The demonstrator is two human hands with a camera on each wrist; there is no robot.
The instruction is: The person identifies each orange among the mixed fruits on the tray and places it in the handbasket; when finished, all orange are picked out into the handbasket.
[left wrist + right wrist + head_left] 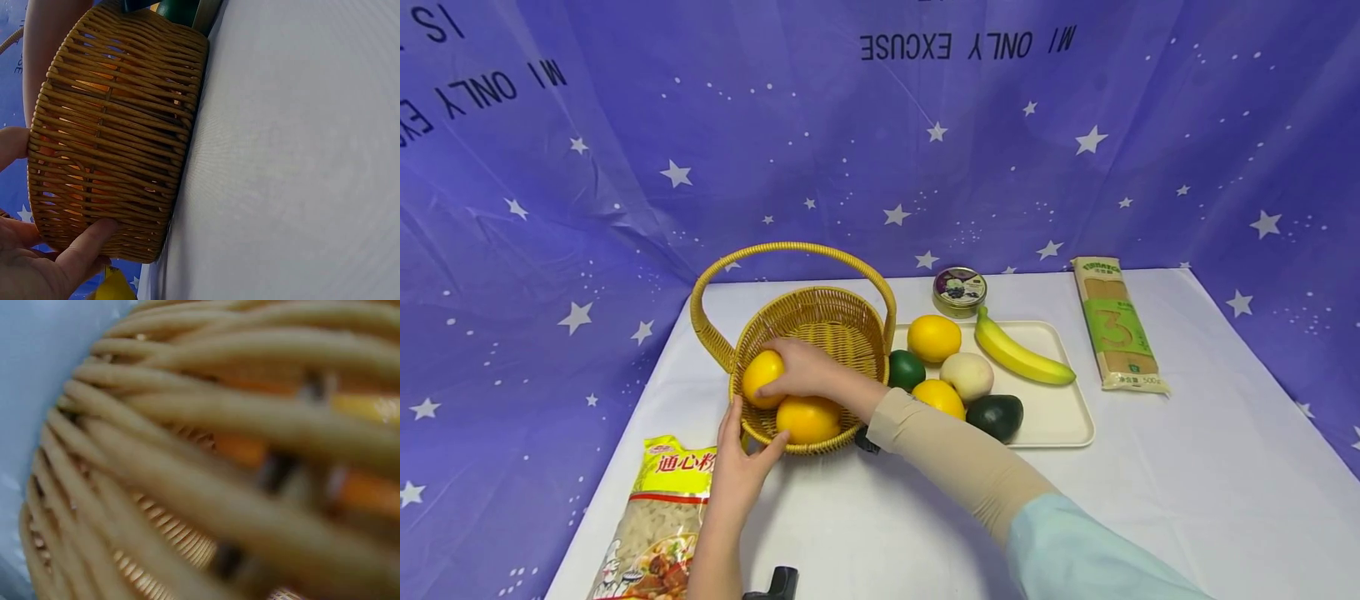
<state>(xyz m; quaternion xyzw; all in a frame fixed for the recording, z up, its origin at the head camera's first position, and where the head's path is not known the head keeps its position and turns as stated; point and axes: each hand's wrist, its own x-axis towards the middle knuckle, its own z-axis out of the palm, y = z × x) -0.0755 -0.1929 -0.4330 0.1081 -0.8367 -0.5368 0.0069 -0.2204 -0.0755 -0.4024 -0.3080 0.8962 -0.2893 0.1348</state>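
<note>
A wicker basket (808, 305) with a tall arched handle stands on the left part of the table. My right hand (805, 369) reaches into it and grips a yellow lemon (762, 377) at the left inner wall. Beside that fruit, a second lemon (808, 419) lies against the basket's front wall. With my left hand (741, 462) I hold the front left of the basket, thumb at the rim. In the left wrist view, the fingers (87, 250) lie against the woven outside. Only blurred weave with orange-yellow behind it fills the right wrist view.
Right of the basket, a cream tray (1052, 425) bears a banana (1022, 354), two lemons, a pale round fruit (967, 377) and two dark green fruits. A round tin (959, 292) stands behind. A noodle packet (1118, 329) lies far right, a pasta bag (658, 517) front left.
</note>
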